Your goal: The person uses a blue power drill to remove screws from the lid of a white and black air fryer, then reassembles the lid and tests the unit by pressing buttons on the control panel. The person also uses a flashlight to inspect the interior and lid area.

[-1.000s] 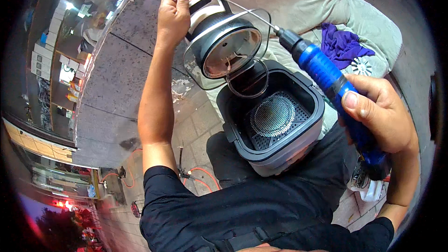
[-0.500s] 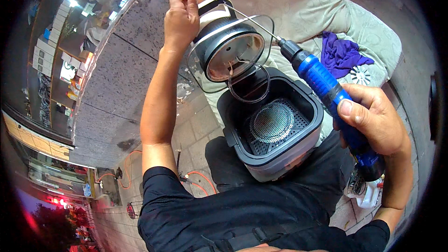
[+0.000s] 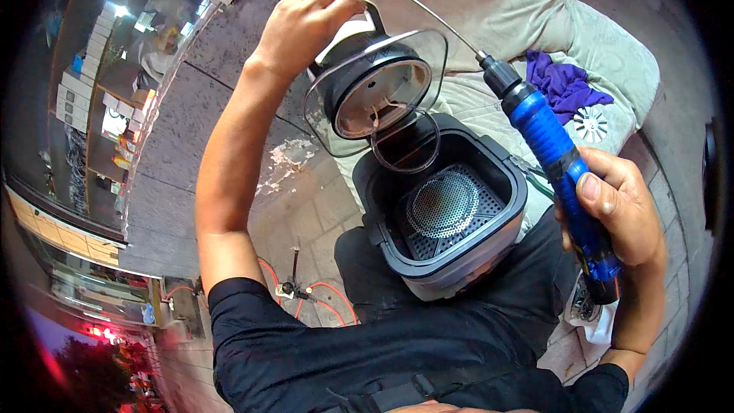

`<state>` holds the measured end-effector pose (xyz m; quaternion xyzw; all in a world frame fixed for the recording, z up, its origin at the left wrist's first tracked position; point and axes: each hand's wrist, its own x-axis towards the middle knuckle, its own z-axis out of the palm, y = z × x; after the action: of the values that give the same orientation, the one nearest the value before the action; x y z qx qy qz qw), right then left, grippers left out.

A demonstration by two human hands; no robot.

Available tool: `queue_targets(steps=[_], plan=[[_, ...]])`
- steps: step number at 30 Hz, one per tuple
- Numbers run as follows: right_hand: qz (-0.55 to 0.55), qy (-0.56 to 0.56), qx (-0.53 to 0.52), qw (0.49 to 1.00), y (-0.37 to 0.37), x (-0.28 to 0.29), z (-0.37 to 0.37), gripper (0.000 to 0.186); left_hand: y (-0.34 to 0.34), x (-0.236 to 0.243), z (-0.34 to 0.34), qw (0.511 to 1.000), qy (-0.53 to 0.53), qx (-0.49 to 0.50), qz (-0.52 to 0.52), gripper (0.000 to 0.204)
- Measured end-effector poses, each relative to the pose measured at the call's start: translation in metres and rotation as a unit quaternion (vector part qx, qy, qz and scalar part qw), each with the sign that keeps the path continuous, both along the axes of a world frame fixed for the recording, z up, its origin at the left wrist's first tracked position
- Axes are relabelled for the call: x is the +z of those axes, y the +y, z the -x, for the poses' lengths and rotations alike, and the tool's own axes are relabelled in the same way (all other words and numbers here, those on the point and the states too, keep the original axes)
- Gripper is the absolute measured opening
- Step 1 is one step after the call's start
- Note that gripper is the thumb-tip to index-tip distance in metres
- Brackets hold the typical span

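In front of me stands a dark, square-bodied appliance resembling an air fryer (image 3: pixel 451 269), its lid (image 3: pixel 394 88) tipped up at the back. A clear rim surrounds the lid, and a round heating ring (image 3: pixel 380 154) hangs under it with wires showing. My left hand (image 3: pixel 306 27) is curled over the top of the lid beside its black handle, fingertips partly hidden. My right hand (image 3: pixel 623 206) grips a blue electric screwdriver (image 3: pixel 544 126). Its long thin bit points up and left, the tip apart from the lid. A perforated round plate (image 3: pixel 443 200) lies inside the body.
Behind the appliance is a pale cushion (image 3: pixel 474 0) bearing a purple cloth (image 3: pixel 562 84) and a white fan wheel (image 3: pixel 591 124). Orange cable (image 3: pixel 330 291) runs over the paving at left. A white container (image 3: pixel 592 313) sits near my right forearm. Glass-fronted shelves line the left.
The screwdriver's bit has come away from the lid's handle, moving up and right. My left hand has shifted from the handle's far left end over the lid's top, its fingers now further right.
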<state>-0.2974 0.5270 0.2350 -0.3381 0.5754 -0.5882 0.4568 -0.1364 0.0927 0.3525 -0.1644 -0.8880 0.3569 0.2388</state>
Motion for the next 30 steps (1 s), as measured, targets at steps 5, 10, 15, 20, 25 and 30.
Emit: queue_targets(steps=[5,10,15,20,25,30], plan=[[0.033,-0.037,0.0,0.999,0.004,-0.016,0.008,0.071,0.013,0.01,0.013,0.994,-0.067,0.082,0.012,0.037],[0.047,-0.063,-0.006,0.997,0.008,-0.03,0.013,0.074,0.012,0.015,0.028,0.984,-0.119,0.126,0.033,0.035],[0.064,-0.075,-0.011,0.995,0.014,-0.042,0.019,0.075,0.007,0.008,0.036,0.972,-0.125,0.198,0.021,0.028],[0.064,-0.063,-0.021,0.996,0.017,-0.051,0.027,0.075,-0.008,0.006,0.034,0.966,-0.11,0.233,0.002,0.022],[0.071,-0.069,-0.03,0.995,0.012,-0.058,0.029,0.07,-0.027,0.004,0.026,0.966,-0.12,0.227,0.017,0.026],[0.074,-0.078,-0.034,0.994,0.007,-0.059,0.028,0.068,-0.037,0.006,0.022,0.966,-0.139,0.216,0.024,0.03]])
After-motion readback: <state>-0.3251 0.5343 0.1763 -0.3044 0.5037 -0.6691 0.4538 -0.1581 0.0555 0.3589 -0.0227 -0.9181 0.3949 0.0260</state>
